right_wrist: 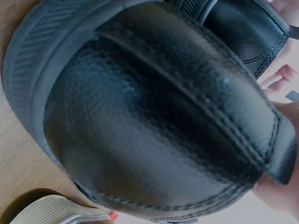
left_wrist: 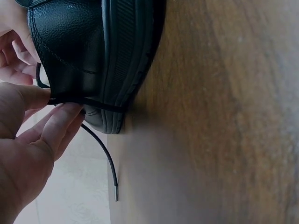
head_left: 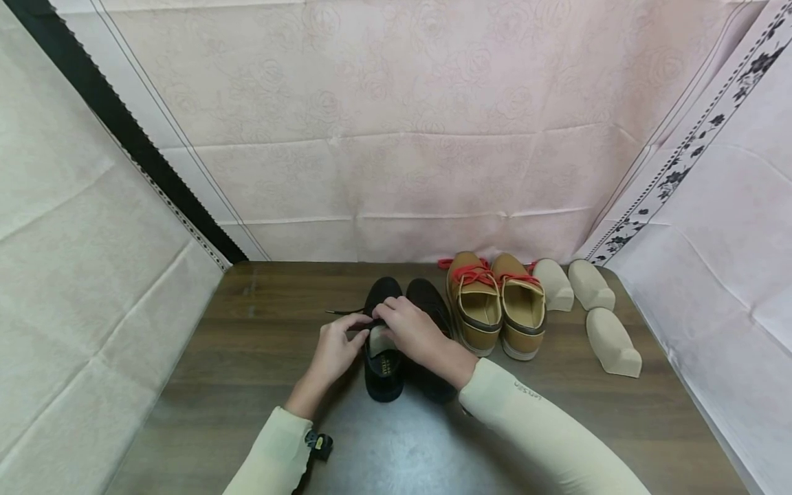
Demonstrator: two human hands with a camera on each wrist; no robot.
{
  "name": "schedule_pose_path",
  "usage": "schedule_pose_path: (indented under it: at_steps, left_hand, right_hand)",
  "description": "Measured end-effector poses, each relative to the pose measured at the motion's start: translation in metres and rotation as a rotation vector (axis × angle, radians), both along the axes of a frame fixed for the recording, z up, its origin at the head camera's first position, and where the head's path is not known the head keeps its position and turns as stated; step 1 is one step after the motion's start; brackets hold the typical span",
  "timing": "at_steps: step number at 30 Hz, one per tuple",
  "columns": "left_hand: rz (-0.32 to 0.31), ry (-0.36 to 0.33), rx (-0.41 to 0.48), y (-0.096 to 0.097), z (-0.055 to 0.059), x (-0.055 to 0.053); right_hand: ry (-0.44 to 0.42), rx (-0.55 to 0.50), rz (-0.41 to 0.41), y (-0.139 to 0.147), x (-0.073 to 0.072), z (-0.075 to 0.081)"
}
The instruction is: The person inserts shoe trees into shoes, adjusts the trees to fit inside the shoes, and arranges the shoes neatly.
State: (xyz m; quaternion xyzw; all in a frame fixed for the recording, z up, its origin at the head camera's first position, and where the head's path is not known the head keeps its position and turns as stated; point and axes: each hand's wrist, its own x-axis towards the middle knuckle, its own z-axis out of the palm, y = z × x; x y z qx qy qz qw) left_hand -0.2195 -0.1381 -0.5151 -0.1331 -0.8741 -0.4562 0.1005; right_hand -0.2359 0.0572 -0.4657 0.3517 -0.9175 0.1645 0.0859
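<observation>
Left hand [head_left: 334, 347] pinches the black lace [left_wrist: 103, 105]; right hand [head_left: 411, 330], can't tell. One-sided tugging could twist the left black shoe [head_left: 383, 386] askew.

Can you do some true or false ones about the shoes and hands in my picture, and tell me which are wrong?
1. The tan shoes have red laces. True.
2. Five cream blocks are to the right of the tan shoes. False: three cream blocks are there.
3. The left hand and right hand both reach to the same black shoe. True.
4. The left hand holds a tan shoe. False: it pinches a black lace.
5. The tan shoes stand between the other black shoe and the three cream blocks. True.
</observation>
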Motion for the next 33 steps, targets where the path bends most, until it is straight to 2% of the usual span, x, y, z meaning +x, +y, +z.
schedule_pose_path:
  at_steps: [13,17,23,31,33]
  left_hand:
    - [0.004,0.011,-0.011,0.0,-0.001,0.0]
    - [0.019,-0.025,0.008,0.0,-0.001,0.001]
    - [0.026,-0.039,0.026,0.003,0.004,0.005]
    - [0.035,-0.128,0.014,0.008,0.009,0.013]
    - [0.035,-0.148,-0.014,0.01,0.01,0.017]
  right_hand:
    - [0.012,-0.012,0.018,-0.002,0.0,-0.003]
    - [0.018,-0.034,0.026,0.002,-0.001,-0.004]
    - [0.057,-0.066,0.04,0.009,-0.002,-0.003]
    - [-0.003,-0.118,-0.004,0.026,0.004,0.005]
    - [-0.013,-0.129,-0.016,0.031,0.005,0.006]
